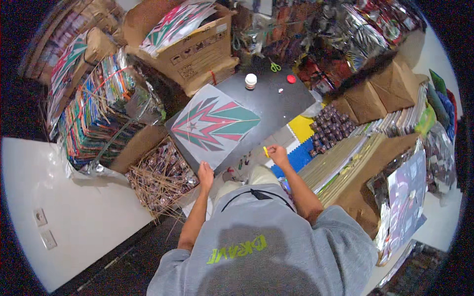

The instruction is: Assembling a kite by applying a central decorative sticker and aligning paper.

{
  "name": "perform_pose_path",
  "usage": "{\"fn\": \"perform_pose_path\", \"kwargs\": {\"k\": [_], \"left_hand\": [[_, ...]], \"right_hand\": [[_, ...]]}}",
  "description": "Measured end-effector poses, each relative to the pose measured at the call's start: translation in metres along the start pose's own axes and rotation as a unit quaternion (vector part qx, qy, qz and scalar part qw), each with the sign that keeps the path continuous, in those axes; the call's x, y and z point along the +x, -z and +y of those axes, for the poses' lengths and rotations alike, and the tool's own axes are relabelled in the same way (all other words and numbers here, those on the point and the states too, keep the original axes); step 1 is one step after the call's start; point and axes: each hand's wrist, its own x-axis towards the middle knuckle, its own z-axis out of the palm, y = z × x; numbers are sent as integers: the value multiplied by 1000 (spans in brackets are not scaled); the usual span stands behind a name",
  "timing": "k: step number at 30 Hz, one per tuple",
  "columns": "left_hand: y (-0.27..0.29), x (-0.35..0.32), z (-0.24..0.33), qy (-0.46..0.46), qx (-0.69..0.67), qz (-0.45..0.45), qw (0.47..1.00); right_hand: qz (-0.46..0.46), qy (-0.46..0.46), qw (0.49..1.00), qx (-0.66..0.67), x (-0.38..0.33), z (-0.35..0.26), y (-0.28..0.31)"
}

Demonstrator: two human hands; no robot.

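Note:
A diamond-shaped kite (236, 114) of pale sheet, with a green, red and grey pattern and thin sticks across it, lies on the dark table (269, 101). My left hand (206, 173) is closed at its near corner, fingertips pinching the edge. To the right, apart from the kite, my right hand (278, 156) pinches a small narrow yellow piece (266, 152); its exact kind is too small to make out. Beyond the kite stand a white jar (251, 81), a red lid (291, 79) and green-handled scissors (274, 66).
A box of thin sticks (160, 175) stands left of my left hand. Stacked bundles (96, 116) and a cardboard box (197, 54) of printed sheets rise behind. Dark spools (332, 127) and long stacked sheets (340, 165) sit at right, beside blue and yellow floor mats (300, 129).

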Motion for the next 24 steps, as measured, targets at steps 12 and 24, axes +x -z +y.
{"fn": "perform_pose_path", "kwargs": {"k": [12,24], "left_hand": [[-53,5,27,76,-174,-44,981],[-94,-22,91,206,-164,66,962]], "right_hand": [[21,106,949,-296,195,-26,108],[-76,141,932,-326,245,-83,143]]}}
